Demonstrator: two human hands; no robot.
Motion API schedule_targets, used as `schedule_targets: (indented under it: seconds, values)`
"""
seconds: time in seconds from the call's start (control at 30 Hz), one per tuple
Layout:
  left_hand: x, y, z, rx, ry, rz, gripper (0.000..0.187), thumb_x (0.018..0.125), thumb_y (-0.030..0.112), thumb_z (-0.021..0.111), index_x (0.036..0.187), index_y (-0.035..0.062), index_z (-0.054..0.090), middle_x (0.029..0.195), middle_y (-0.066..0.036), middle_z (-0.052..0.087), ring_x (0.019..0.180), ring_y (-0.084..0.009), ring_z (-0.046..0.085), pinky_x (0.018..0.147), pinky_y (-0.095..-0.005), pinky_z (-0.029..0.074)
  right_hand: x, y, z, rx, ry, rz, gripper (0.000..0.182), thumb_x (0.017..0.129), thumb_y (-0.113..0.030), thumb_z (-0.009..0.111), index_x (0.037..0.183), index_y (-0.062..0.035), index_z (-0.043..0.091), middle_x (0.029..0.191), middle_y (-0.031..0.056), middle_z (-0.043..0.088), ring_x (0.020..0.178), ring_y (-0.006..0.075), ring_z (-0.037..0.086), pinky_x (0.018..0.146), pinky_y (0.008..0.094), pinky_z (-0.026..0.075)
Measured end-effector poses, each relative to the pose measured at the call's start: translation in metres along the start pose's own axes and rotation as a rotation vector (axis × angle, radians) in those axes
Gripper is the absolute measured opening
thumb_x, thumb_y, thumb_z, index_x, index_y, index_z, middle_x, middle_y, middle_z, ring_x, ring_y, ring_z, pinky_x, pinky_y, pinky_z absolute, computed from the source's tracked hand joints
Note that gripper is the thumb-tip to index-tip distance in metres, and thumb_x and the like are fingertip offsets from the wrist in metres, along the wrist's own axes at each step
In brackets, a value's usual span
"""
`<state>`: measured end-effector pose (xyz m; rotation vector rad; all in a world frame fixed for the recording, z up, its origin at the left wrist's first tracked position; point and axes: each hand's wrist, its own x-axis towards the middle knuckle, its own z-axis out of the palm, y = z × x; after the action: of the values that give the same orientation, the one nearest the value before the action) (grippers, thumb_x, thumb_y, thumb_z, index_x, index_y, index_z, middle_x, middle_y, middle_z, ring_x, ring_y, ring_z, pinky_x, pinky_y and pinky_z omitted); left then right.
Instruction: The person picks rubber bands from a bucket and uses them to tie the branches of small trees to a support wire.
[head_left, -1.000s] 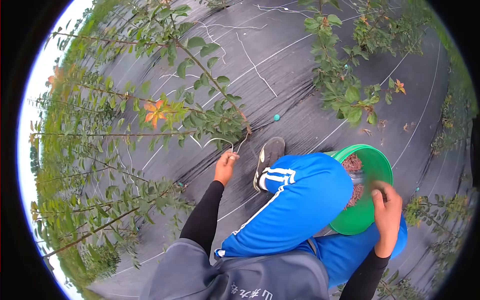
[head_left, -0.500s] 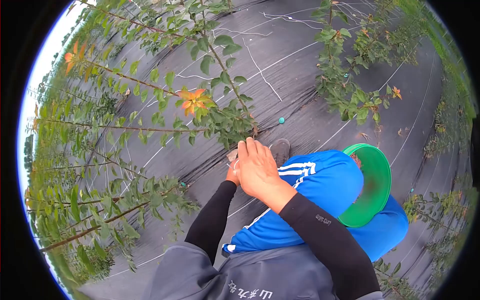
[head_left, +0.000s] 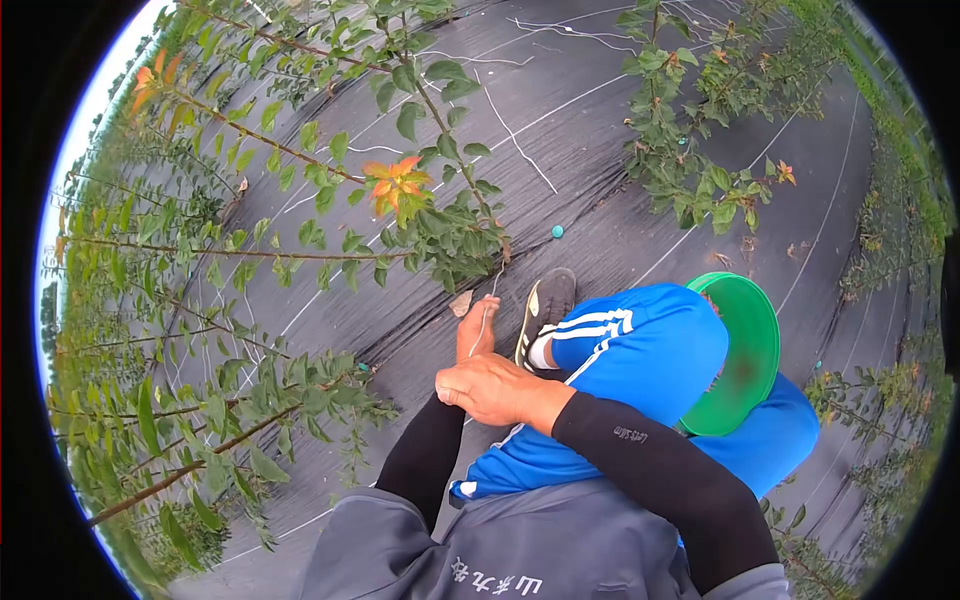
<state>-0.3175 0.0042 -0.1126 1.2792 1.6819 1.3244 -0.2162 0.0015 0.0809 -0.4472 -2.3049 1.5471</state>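
Note:
A thin white string [head_left: 484, 328] runs from the base of a leafy young tree [head_left: 458, 240] back along my left hand [head_left: 476, 322]. That hand reaches forward, low beside the stem, with its fingers pinched around the string near the tree. My right hand [head_left: 490, 389] is closed over my left wrist, with the string's near end leading into its fingers; the end itself is hidden. A pale dry leaf or flat scrap [head_left: 461, 303] lies just left of my left fingertips.
A green bucket [head_left: 745, 350] rests against my blue-trousered legs at right. My shoe [head_left: 548, 305] stands on black ground sheeting [head_left: 600, 240]. More leafy branches [head_left: 190, 455] spread at left. White strings [head_left: 515, 130] and a small teal disc [head_left: 557, 232] lie on the sheeting.
My right hand has drawn back from above my left fingers to my left wrist. The string now shows stretched between the tree base and that hand. My left hand stays by the stem.

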Motion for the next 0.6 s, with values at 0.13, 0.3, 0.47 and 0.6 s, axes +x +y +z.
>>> schedule_targets:
  seconds: [0.13, 0.3, 0.47, 0.6]
  values:
    - [0.002, 0.006, 0.001, 0.041, 0.017, 0.013, 0.009, 0.091, 0.007, 0.049, 0.093, 0.0035, 0.057, 0.099, -0.011, 0.064, 0.109, -0.0232, 0.056, 0.091, -0.0319, 0.042, -0.003, -0.004, 0.012, 0.055, 0.052, -0.030, 0.020, 0.086, -0.018, 0.050, 0.074, -0.0018, 0.050, 0.066, 0.0174, 0.057, 0.067, 0.0377, 0.055, 0.060, 0.0448, 0.041]
    - [0.003, 0.000, 0.007, 0.046, 0.108, 0.049, 0.010, 0.090, 0.007, 0.048, 0.093, 0.0027, 0.057, 0.102, -0.015, 0.063, 0.104, -0.0275, 0.058, 0.087, -0.0341, 0.044, 0.006, -0.004, 0.021, 0.018, 0.158, -0.080, 0.016, 0.083, -0.016, 0.052, 0.074, -0.0023, 0.050, 0.063, 0.0170, 0.056, 0.063, 0.0382, 0.054, 0.056, 0.0459, 0.040]
    - [0.006, -0.017, 0.017, 0.064, 0.269, 0.023, 0.015, 0.093, 0.011, 0.043, 0.095, 0.0033, 0.055, 0.108, -0.013, 0.059, 0.102, -0.0267, 0.056, 0.091, -0.0341, 0.041, 0.032, -0.012, 0.023, -0.258, 0.007, 0.041, 0.011, 0.079, -0.014, 0.054, 0.084, -0.0040, 0.054, 0.070, 0.0117, 0.058, 0.075, 0.0311, 0.057, 0.069, 0.0419, 0.041]
    - [0.001, -0.058, 0.008, -0.625, 0.610, -0.539, 0.019, 0.095, 0.015, 0.037, 0.107, 0.0068, 0.048, 0.119, -0.010, 0.053, 0.108, -0.0237, 0.052, 0.091, -0.0354, 0.042, 0.036, -0.038, 0.041, -0.784, 0.234, 0.097, 0.025, 0.079, -0.015, 0.053, 0.100, -0.0023, 0.056, 0.094, 0.0116, 0.061, 0.096, 0.0266, 0.054, 0.081, 0.0413, 0.038]
